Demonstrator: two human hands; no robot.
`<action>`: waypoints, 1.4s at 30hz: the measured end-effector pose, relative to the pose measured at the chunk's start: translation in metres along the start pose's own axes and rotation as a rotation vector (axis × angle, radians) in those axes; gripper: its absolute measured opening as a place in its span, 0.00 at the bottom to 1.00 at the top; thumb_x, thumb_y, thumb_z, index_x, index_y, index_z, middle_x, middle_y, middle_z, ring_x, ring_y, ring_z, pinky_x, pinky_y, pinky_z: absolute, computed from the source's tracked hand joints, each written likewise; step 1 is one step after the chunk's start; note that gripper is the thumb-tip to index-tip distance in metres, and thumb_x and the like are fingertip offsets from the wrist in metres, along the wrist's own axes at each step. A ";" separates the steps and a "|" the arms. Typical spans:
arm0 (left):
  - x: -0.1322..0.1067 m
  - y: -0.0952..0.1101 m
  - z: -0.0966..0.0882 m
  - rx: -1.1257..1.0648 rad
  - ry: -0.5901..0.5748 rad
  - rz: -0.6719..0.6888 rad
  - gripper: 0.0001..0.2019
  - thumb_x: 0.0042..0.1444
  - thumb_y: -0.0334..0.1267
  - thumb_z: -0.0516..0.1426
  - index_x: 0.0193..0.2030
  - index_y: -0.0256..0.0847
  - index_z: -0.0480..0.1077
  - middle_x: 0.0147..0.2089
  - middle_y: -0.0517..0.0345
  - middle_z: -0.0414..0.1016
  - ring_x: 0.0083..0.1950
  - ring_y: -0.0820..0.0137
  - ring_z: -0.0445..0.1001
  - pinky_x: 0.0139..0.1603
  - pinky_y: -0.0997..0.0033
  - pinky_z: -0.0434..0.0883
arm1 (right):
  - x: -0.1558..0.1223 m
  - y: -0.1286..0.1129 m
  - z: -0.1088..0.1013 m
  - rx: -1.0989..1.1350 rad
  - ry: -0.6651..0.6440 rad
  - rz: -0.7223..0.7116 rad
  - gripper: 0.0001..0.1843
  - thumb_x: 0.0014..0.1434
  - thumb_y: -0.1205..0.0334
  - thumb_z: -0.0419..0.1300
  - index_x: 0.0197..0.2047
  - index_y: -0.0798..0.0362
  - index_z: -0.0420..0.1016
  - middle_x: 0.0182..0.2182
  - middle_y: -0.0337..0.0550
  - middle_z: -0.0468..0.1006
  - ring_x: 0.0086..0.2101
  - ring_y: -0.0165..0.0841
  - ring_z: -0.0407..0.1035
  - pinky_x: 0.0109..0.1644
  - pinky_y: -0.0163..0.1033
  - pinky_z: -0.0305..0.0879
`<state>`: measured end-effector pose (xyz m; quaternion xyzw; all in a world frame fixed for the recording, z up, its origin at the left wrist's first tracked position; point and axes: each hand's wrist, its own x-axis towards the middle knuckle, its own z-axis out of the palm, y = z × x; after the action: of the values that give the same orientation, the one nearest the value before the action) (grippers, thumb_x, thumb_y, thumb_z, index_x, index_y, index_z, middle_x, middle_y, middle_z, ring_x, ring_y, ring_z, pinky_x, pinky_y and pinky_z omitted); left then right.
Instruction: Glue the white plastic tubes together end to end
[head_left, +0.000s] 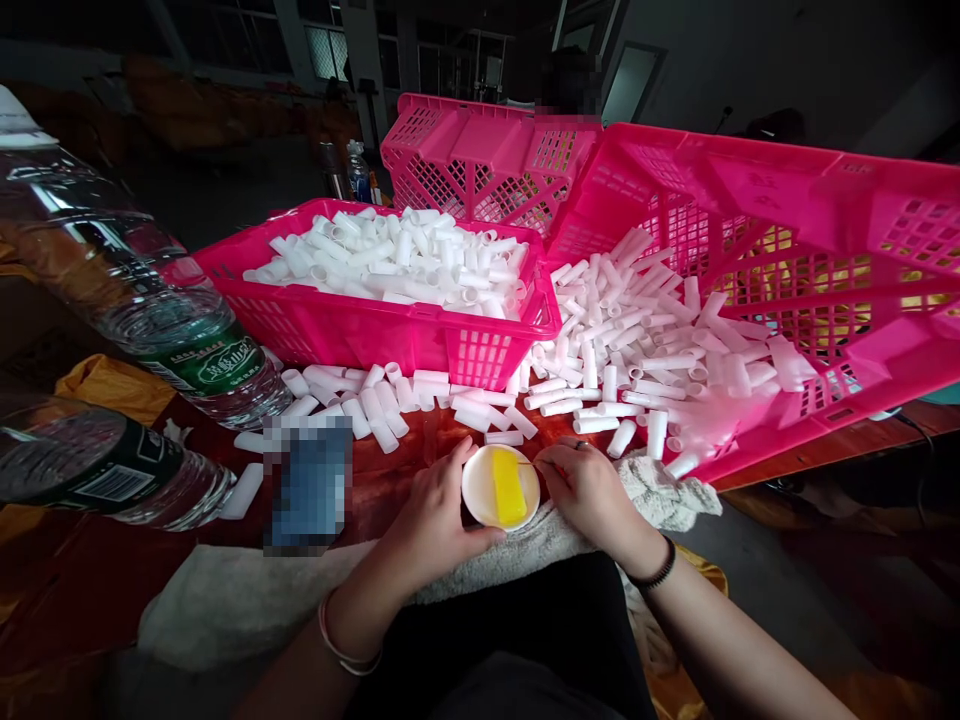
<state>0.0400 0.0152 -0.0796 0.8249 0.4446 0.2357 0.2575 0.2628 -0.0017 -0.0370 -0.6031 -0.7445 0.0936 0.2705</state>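
Between both hands [431, 510], round smooth dish [480, 480].

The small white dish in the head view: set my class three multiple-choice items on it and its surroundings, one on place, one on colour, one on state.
1. Where is the small white dish?
A. inside a basket
B. between the two hands
C. on a bottle

2. What colour is the block in the dish?
A. yellow
B. green
C. blue

3. How does the right-hand pink basket stand?
A. upright
B. upside down
C. tipped, white tubes spilling out

Answers: 1 B, the left hand cups it and the right hand sits beside it. 2 A, it is bright yellow. 3 C, its open side faces the table.
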 end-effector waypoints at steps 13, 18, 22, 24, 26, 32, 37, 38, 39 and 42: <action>0.004 -0.003 -0.048 0.175 0.172 -0.040 0.33 0.59 0.47 0.55 0.66 0.34 0.51 0.65 0.35 0.61 0.67 0.50 0.60 0.63 0.46 0.63 | 0.044 -0.042 -0.015 -0.319 -0.305 -0.301 0.08 0.54 0.73 0.58 0.29 0.55 0.78 0.24 0.49 0.77 0.26 0.38 0.70 0.30 0.39 0.60; 0.022 -0.063 -0.131 0.726 0.226 -0.334 0.17 0.56 0.31 0.49 0.50 0.30 0.68 0.47 0.36 0.74 0.50 0.48 0.73 0.53 0.49 0.68 | 0.052 0.007 -0.067 -0.247 0.032 -0.049 0.11 0.63 0.65 0.54 0.35 0.54 0.78 0.29 0.47 0.80 0.28 0.37 0.73 0.31 0.37 0.63; 0.036 -0.096 -0.154 0.827 -0.029 -0.323 0.09 0.52 0.31 0.52 0.36 0.34 0.72 0.38 0.45 0.76 0.43 0.53 0.75 0.47 0.57 0.71 | 0.061 0.046 -0.070 -0.355 -0.004 0.068 0.11 0.55 0.75 0.57 0.36 0.56 0.80 0.33 0.49 0.82 0.32 0.37 0.76 0.34 0.36 0.65; 0.039 -0.097 -0.154 0.820 -0.037 -0.297 0.07 0.50 0.30 0.53 0.32 0.34 0.72 0.36 0.48 0.76 0.43 0.54 0.75 0.48 0.59 0.70 | 0.064 0.052 -0.054 -0.366 -0.092 0.037 0.12 0.53 0.77 0.58 0.37 0.57 0.80 0.32 0.49 0.81 0.31 0.36 0.75 0.34 0.35 0.64; 0.040 -0.090 -0.155 0.834 -0.022 -0.294 0.06 0.50 0.31 0.53 0.32 0.33 0.72 0.36 0.47 0.76 0.45 0.53 0.75 0.50 0.58 0.69 | 0.065 0.052 -0.034 -0.373 -0.112 0.004 0.14 0.54 0.78 0.57 0.39 0.58 0.80 0.31 0.49 0.81 0.31 0.35 0.75 0.35 0.35 0.64; 0.017 -0.040 -0.147 0.797 0.155 -0.363 0.16 0.56 0.36 0.48 0.48 0.32 0.67 0.43 0.38 0.75 0.45 0.47 0.75 0.47 0.50 0.71 | 0.060 0.058 -0.008 -0.373 -0.044 -0.017 0.10 0.59 0.77 0.54 0.41 0.61 0.75 0.40 0.62 0.77 0.39 0.43 0.74 0.44 0.45 0.67; -0.015 -0.007 -0.087 0.197 0.121 -0.118 0.17 0.60 0.43 0.48 0.53 0.43 0.66 0.53 0.49 0.76 0.53 0.57 0.75 0.52 0.60 0.74 | 0.008 0.048 -0.017 -0.024 0.056 -0.073 0.14 0.69 0.63 0.47 0.54 0.55 0.66 0.40 0.51 0.77 0.38 0.38 0.73 0.42 0.42 0.71; -0.019 -0.003 -0.073 0.121 0.115 -0.101 0.16 0.61 0.44 0.48 0.52 0.43 0.67 0.53 0.49 0.77 0.53 0.58 0.76 0.53 0.60 0.74 | -0.004 0.043 -0.017 0.087 0.057 -0.100 0.15 0.69 0.62 0.46 0.55 0.53 0.66 0.40 0.49 0.77 0.38 0.37 0.73 0.42 0.41 0.72; -0.020 0.000 -0.061 0.067 0.112 -0.105 0.15 0.61 0.44 0.48 0.50 0.43 0.67 0.51 0.49 0.78 0.53 0.58 0.76 0.52 0.60 0.74 | -0.015 0.037 -0.016 0.177 0.043 -0.129 0.16 0.69 0.62 0.45 0.55 0.51 0.67 0.40 0.47 0.77 0.39 0.36 0.74 0.43 0.41 0.72; -0.017 0.007 -0.037 -0.003 0.124 -0.140 0.12 0.63 0.46 0.48 0.44 0.42 0.67 0.45 0.47 0.78 0.48 0.58 0.78 0.49 0.57 0.76 | -0.031 0.022 -0.007 0.298 -0.048 -0.198 0.19 0.69 0.64 0.46 0.60 0.48 0.66 0.46 0.49 0.77 0.46 0.37 0.73 0.50 0.44 0.71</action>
<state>0.0127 0.0051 -0.0505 0.7751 0.5161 0.2684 0.2466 0.2888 -0.0263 -0.0506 -0.4777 -0.7844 0.1901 0.3470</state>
